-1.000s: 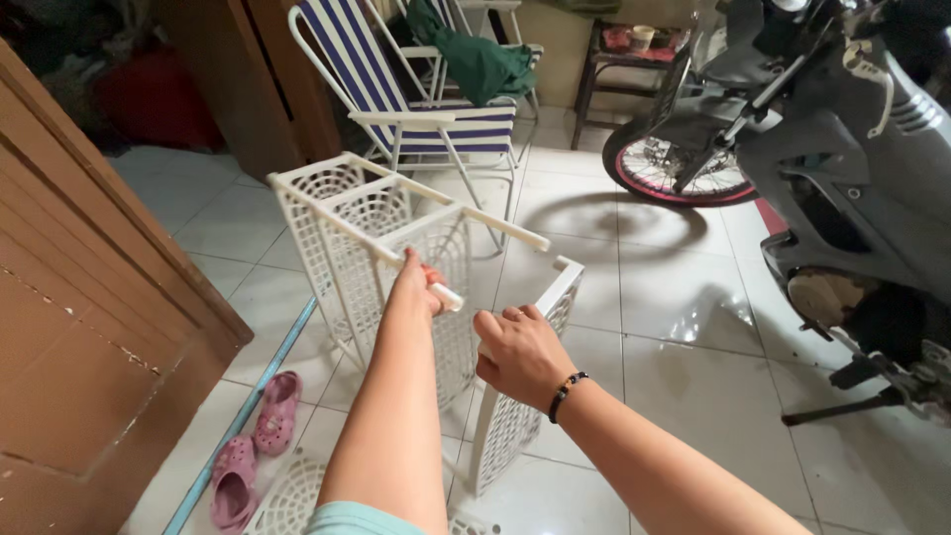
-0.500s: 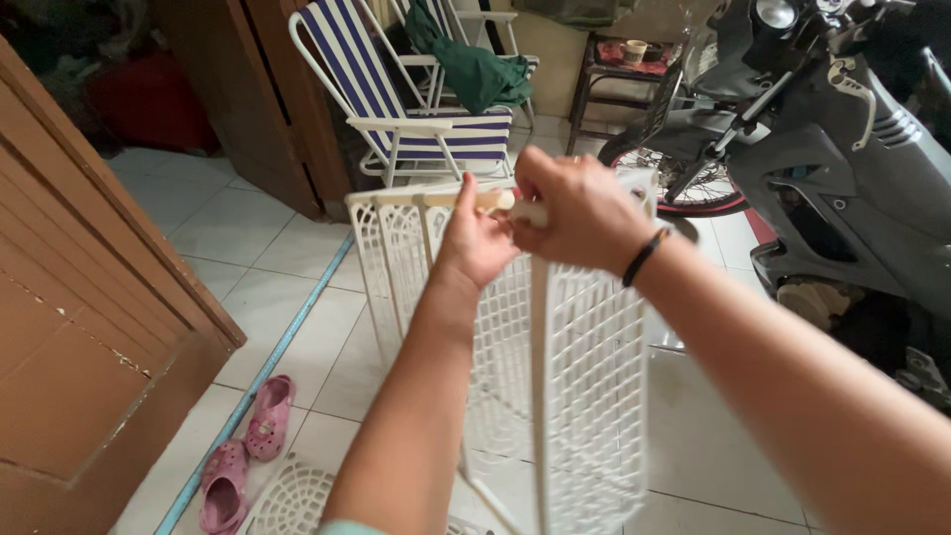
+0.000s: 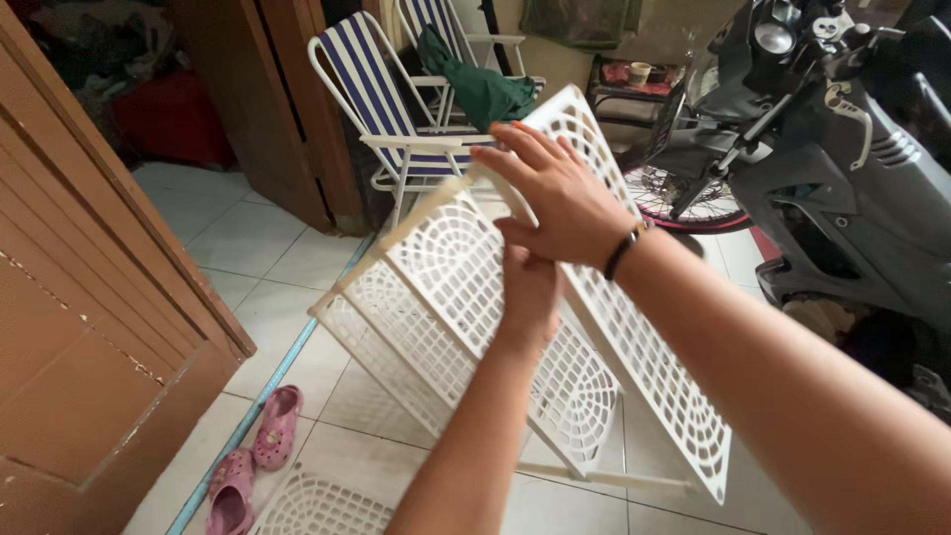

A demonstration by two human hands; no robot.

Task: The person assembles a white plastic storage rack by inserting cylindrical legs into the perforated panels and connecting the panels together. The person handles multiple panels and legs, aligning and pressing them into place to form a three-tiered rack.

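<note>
White floor tiles (image 3: 248, 238) run between a brown wooden door (image 3: 89, 327) on the left and a parked dark motorbike (image 3: 842, 168) on the right. Behind stands a blue-and-white striped folding chair (image 3: 381, 99) with a green cloth (image 3: 480, 89) draped over a second chair just beyond it.

Held up in mid-air over the tiles is a white plastic lattice rack (image 3: 466, 297), made of perforated panels joined by thin rods. It is tilted: its long axis runs from the upper middle, near the chair, down toward the lower right, and its top end points away from the person. One panel (image 3: 654, 386) leans out on the right side, its lower corner hanging lowest.

The right hand (image 3: 555, 198) lies over the upper edge of the rack, fingers spread flat and loosely curled on the lattice; a dark band (image 3: 622, 253) sits on its wrist. The left hand (image 3: 530, 287) is under the right one, pressed against the panels; whether its grip is closed on anything cannot be told, since the right wrist hides the fingers.

On the floor at lower left lie pink sandals (image 3: 253, 461), and beside them another white lattice piece (image 3: 322, 505).
</note>
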